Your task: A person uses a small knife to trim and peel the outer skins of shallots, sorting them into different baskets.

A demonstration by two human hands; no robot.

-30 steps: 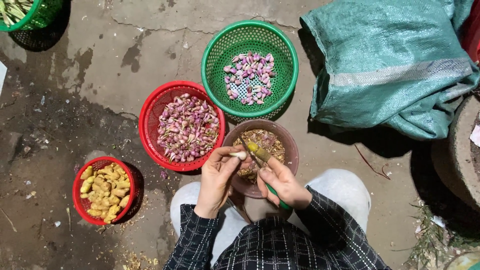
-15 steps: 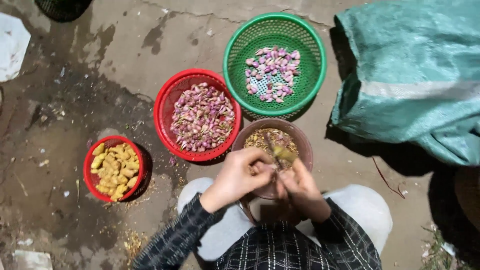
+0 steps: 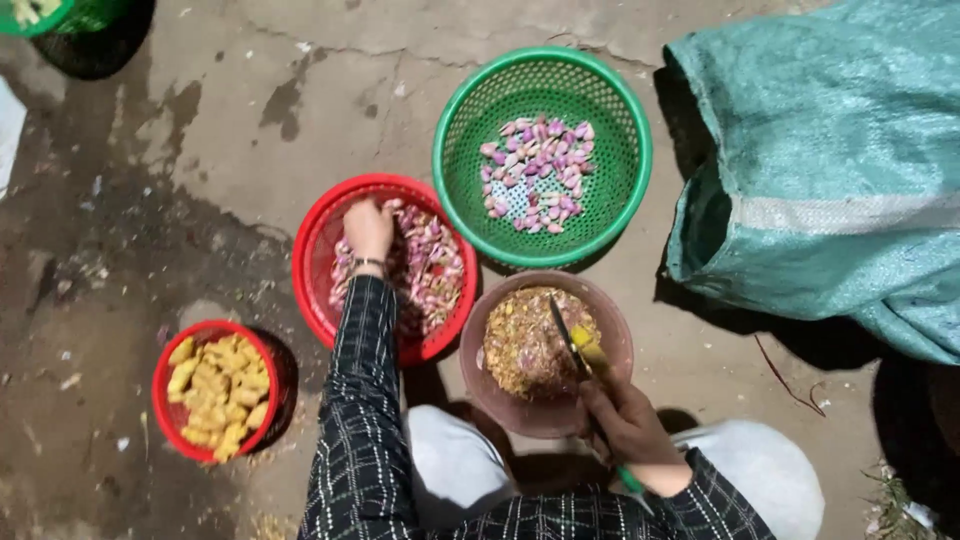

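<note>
In the red basket, left fingers touch shallots

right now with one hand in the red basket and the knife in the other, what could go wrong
1. The right hand holds the knife blade-out over the brown bowl of peelings; the left hand, coming back from the red basket of shallots, could brush the blade.
2. The left sleeve crosses the basket rim and might tip it.

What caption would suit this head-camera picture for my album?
Left hand reaches into a red basket of unpeeled shallots; right hand holds a knife over a bowl of peelings.
</note>
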